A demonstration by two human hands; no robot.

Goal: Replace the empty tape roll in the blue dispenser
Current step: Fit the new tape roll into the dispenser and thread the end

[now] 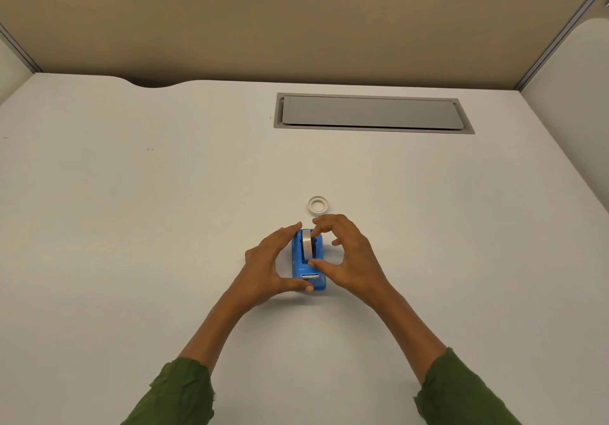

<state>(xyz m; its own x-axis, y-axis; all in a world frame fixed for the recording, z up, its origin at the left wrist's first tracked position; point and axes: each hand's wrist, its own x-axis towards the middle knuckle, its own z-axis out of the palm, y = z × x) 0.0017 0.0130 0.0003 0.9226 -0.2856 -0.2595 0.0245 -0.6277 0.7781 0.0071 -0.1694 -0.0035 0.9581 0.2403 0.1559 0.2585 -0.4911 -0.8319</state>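
The blue dispenser (308,261) is stood on the white worktop (131,210), low of centre, with its cutter end toward 6 o'clock. A tape roll (307,243) is seen upright in its cradle. The empty core (318,205) is laid flat just beyond it at 12 o'clock, clear of both hands.

The left hand (268,266) is spread wide and cupped against the dispenser's left flank, thumb at the near corner. The right hand (346,256) is half curled over the right side, its fingertips (317,231) on the roll's top and its thumb by the front of the roll. Nothing is lifted.

The dispenser is judged rigid, smooth plastic, light enough to skid, so it is best braced by its side walls. The roll is judged light and stiff; it should be taken by its flat faces, away from the sharp cutter.
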